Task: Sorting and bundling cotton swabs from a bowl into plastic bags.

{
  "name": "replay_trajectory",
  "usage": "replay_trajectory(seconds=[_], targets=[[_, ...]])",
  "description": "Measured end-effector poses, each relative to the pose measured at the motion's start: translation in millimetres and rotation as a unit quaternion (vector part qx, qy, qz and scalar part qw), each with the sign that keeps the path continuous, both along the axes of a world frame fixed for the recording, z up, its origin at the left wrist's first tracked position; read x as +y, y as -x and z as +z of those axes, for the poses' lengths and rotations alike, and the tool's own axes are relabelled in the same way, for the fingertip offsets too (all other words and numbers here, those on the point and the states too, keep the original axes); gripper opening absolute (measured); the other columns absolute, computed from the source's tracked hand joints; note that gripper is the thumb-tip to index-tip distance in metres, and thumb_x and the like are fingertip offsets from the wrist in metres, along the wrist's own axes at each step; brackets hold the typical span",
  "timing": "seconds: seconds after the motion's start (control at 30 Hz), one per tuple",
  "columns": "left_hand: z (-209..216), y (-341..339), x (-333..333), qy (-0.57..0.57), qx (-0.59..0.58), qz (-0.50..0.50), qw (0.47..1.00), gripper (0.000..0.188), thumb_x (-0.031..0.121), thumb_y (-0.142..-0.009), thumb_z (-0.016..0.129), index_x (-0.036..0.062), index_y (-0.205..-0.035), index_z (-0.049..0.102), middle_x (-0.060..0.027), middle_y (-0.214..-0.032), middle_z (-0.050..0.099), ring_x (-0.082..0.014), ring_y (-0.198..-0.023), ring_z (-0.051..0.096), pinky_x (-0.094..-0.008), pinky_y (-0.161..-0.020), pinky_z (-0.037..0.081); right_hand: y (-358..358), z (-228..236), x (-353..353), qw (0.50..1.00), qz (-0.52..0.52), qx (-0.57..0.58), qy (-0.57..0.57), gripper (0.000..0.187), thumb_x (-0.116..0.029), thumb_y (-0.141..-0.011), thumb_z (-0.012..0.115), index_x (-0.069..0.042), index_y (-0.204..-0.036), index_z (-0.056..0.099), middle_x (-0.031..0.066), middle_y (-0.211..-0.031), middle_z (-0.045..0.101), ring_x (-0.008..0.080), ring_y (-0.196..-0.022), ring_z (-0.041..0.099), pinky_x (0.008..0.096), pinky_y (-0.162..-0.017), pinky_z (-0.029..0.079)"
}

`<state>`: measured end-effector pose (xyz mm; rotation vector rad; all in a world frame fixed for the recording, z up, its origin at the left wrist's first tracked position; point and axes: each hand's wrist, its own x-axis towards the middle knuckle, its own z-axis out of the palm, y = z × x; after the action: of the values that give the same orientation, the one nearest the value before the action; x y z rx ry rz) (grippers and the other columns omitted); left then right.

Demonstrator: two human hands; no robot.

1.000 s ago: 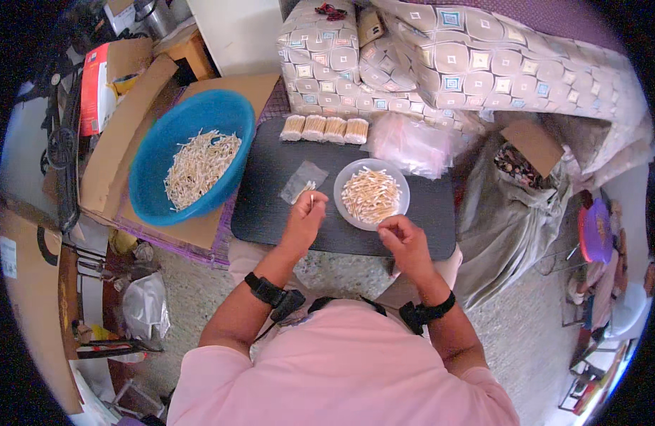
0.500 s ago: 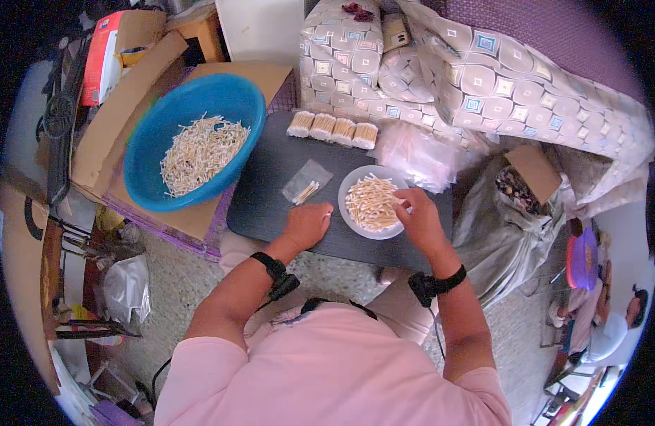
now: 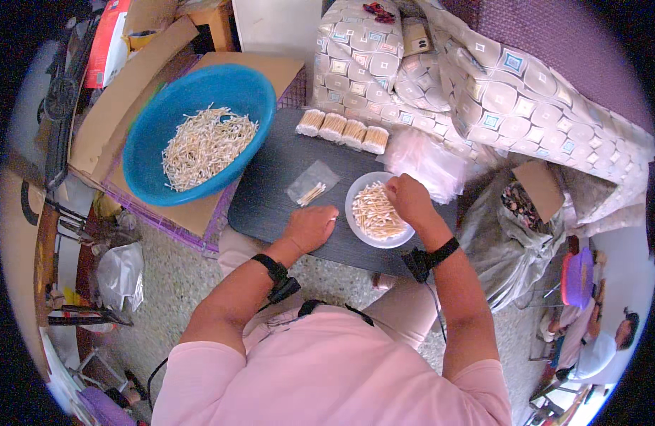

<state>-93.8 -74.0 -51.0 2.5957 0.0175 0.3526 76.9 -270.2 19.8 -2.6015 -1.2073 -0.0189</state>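
A white bowl [image 3: 356,231] of cotton swabs [image 3: 377,213] stands near the front right of the dark table. My right hand [image 3: 411,201] hangs over its right side, fingers bent together at the swabs; whatever they pinch is hidden. Left of the bowl, my left hand [image 3: 309,228] rests closed near the table's front edge. A small white tip beside its thumb looks like the end of a cotton swab. Just beyond that hand lies a clear plastic bag [image 3: 320,175] with a few swabs [image 3: 312,194] in or on its lower part.
Several bundles of swabs [image 3: 341,130] line the far side of the dark table [image 3: 263,202], beside a pile of clear bags [image 3: 427,163]. A blue basin [image 3: 139,177] of loose swabs stands on cardboard at left. Right of the table sits a grey sack [image 3: 483,234]. A patterned sofa [image 3: 356,64] is behind.
My right hand has moved slightly away from me, over the bowl's far right side, and its fingers have drawn closer together. The left hand stays closed. The whole view has shifted a little.
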Motion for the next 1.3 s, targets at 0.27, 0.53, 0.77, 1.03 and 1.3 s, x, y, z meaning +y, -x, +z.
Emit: replay_trajectory(seconds=[0.27, 0.53, 0.77, 1.03, 1.3], targets=[[5.4, -1.6, 0.0, 0.008, 0.026, -0.002, 1.000, 0.014, 0.018, -0.085, 0.052, 0.0094, -0.093, 0.059, -0.0140, -0.090, 0.064, -0.0335, -0.083, 0.062, -0.0456, -0.072, 0.049, -2.6, -4.1, 9.5, 1.000, -0.025, 0.019, -0.001, 0.018, -0.024, -0.082, 0.057, -0.006, -0.085, 0.060, 0.0178, -0.083, 0.058, 0.0371, -0.078, 0.060, 0.0473, -0.070, 0.049], [-10.3, -9.2, 0.1, 0.016, 0.053, 0.005, 0.998, 0.015, 0.017, -0.083, 0.053, 0.0097, -0.094, 0.061, -0.0140, -0.090, 0.064, -0.0341, -0.083, 0.062, -0.0456, -0.072, 0.049, 8.8, 0.1, 4.8, 0.997, -0.026, 0.010, -0.074, 0.020, -0.024, -0.085, 0.053, -0.005, -0.091, 0.055, 0.0173, -0.086, 0.059, 0.0377, -0.080, 0.059, 0.0471, -0.071, 0.049], [-10.6, -6.4, -2.1, -0.002, -0.007, -0.005, 1.000, 0.014, 0.018, -0.083, 0.051, 0.0109, -0.091, 0.061, -0.0103, -0.088, 0.066, -0.0327, -0.081, 0.063, -0.0463, -0.068, 0.048, 34.0, 20.0, -8.6, 0.962, -0.084, 0.127, -0.227, 0.015, -0.019, -0.087, 0.054, -0.005, -0.091, 0.050, 0.0190, -0.079, 0.062, 0.0398, -0.076, 0.061, 0.0470, -0.066, 0.048], [-16.8, -5.5, 2.2, 0.067, -0.085, 0.016, 0.994, 0.012, 0.019, -0.083, 0.058, 0.0121, -0.093, 0.061, -0.0104, -0.083, 0.066, -0.0316, -0.077, 0.064, -0.0410, -0.065, 0.049, 57.0, 17.1, -27.3, 0.857, -0.113, 0.320, -0.388, 0.013, -0.012, -0.093, 0.048, 0.000, -0.096, 0.047, 0.0128, -0.090, 0.066, 0.0139, -0.069, 0.066, 0.0257, -0.054, 0.054], [22.8, 3.1, -7.2, 0.266, -0.082, 0.095, 0.956, 0.012, 0.014, -0.086, 0.059, 0.0082, -0.095, 0.064, -0.0025, -0.071, 0.060, -0.0119, -0.062, 0.054, -0.0281, -0.058, 0.043, 73.6, 11.3, -40.1, 0.787, -0.116, 0.385, -0.468, 0.011, -0.012, -0.093, 0.048, -0.002, -0.098, 0.046, 0.0125, -0.091, 0.066, 0.0153, -0.068, 0.066, 0.0265, -0.051, 0.053]])
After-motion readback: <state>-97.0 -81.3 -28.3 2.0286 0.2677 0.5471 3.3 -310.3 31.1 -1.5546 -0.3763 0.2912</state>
